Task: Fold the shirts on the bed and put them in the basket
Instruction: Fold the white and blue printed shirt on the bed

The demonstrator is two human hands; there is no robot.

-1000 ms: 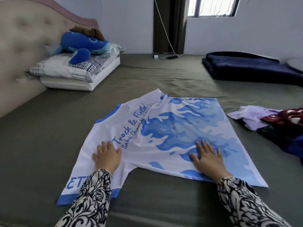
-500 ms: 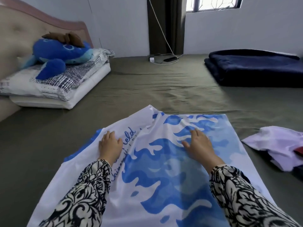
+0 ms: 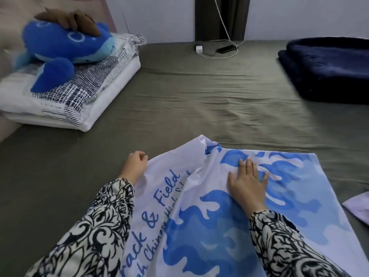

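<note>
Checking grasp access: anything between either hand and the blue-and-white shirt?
Nothing. The left hand is closed on the shirt at its left edge, and the right hand lies flat on the blue print. No basket is in view, so that path can't be judged.

Bed (image 3: 179,100) bears shirt (image 3: 209,226), pillows (image 3: 60,108), navy blanket (image 3: 327,70).

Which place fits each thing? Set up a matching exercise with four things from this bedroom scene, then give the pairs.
Things:
1. blue plush toy
2. navy blanket
3. right hand
4. charger

Places:
A. flat on the shirt
B. on the pillows
C. far right of the bed
D. by the curtain

Pairs: 1-B, 2-C, 3-A, 4-D
</note>
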